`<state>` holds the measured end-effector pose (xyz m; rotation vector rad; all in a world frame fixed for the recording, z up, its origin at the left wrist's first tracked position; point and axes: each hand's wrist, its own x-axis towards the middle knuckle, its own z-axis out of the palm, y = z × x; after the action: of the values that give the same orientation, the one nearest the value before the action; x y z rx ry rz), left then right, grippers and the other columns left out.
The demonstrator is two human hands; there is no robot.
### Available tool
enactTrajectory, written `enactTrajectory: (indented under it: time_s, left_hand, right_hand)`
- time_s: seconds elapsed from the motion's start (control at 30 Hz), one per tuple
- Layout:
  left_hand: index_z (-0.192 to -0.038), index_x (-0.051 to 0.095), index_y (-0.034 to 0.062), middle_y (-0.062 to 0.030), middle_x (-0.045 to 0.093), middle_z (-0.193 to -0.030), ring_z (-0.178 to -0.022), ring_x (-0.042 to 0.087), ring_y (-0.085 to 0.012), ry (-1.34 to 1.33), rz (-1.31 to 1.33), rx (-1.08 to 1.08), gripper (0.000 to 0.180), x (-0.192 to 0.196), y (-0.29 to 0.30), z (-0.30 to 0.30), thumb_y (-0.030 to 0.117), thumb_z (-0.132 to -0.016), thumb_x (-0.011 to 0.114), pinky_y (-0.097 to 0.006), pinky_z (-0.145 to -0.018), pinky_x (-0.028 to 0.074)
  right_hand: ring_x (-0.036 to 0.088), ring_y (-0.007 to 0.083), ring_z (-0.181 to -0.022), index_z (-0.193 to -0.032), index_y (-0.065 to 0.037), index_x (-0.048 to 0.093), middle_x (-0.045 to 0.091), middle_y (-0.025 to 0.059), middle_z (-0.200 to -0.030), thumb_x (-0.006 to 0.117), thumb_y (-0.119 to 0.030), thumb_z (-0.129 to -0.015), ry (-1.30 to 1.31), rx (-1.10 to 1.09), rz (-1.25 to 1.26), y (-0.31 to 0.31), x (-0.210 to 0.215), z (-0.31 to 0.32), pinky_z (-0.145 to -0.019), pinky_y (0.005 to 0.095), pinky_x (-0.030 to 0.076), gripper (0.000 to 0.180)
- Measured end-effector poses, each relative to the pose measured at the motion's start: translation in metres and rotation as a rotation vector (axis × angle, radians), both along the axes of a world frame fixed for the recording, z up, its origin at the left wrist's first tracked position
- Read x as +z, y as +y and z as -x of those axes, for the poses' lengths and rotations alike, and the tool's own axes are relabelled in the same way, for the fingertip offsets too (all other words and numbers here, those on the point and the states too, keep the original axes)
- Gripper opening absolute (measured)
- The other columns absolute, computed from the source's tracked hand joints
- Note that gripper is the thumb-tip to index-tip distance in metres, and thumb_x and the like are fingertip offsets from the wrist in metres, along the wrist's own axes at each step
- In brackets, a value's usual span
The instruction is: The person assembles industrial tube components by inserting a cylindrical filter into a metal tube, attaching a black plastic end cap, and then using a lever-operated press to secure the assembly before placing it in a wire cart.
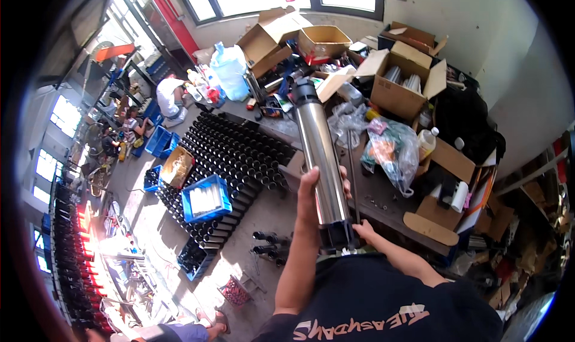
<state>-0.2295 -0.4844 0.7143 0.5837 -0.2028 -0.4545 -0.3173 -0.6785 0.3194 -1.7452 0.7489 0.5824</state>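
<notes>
Many black tubes (239, 156) lie in rows on the floor left of the steel cylinder (320, 162). The left hand (312, 189) grips its middle, the right hand (362, 229) steadies its black base, keeping it upright.

The tube (320, 162) in my left hand (311, 189) is polished metal, glossy and smooth, with bright streaks along its length. Its end caps look like matt black plastic. My right hand (363, 229) touches the lower cap beside a thin, dull metal rod (353, 168). My shirt (383, 306) is dark matt cloth. On the bench (383, 201), a worn, dusty surface, the boxes (398, 81) are plain brown cardboard, matt and rough at the torn flaps. The bag (392, 150) near the bench's right edge is thin clear plastic film, crinkled and shiny. On the floor, the stacked pipes (236, 156) are matt black and the crate (206, 198) is blue plastic.
</notes>
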Motion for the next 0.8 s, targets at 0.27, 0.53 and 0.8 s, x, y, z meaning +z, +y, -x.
enactTrajectory:
  time_s: [0.27,0.53,0.8]
  left_hand:
    - [-0.162,0.016,0.0121,-0.0158,0.054,-0.106,-0.081,0.058,-0.0244,0.036,0.601,-0.183,0.091,-0.032,-0.018,-0.001,0.051,-0.095,0.063,-0.038,-0.067,0.053]
    - [-0.128,0.051,-0.0036,-0.0173,0.059,-0.111,-0.087,0.066,-0.0242,-0.001,0.085,-0.015,0.068,-0.018,0.004,-0.016,0.056,-0.096,0.058,-0.038,-0.072,0.061]
    - [-0.135,0.052,0.0036,-0.0171,0.067,-0.111,-0.092,0.072,-0.0282,-0.066,0.059,0.054,0.078,-0.05,0.043,-0.032,0.071,-0.096,0.051,-0.038,-0.077,0.062]
  right_hand:
    - [0.058,0.0404,-0.129,-0.139,0.004,0.052,0.06,0.028,-0.138,0.078,-0.045,-0.077,0.072,0.104,0.267,-0.002,0.029,-0.001,-0.107,0.0444,0.047,0.083]
    - [0.07,0.0334,-0.106,-0.13,0.006,0.058,0.074,0.0215,-0.107,0.077,-0.044,-0.079,-0.014,0.116,0.222,-0.011,0.039,-0.004,-0.095,0.0408,0.053,0.073]
    - [0.061,0.0173,-0.079,-0.126,0.002,0.055,0.064,0.0102,-0.1,0.074,-0.033,-0.092,0.032,-0.027,-0.067,-0.042,0.012,0.004,-0.062,0.0325,0.049,0.053]
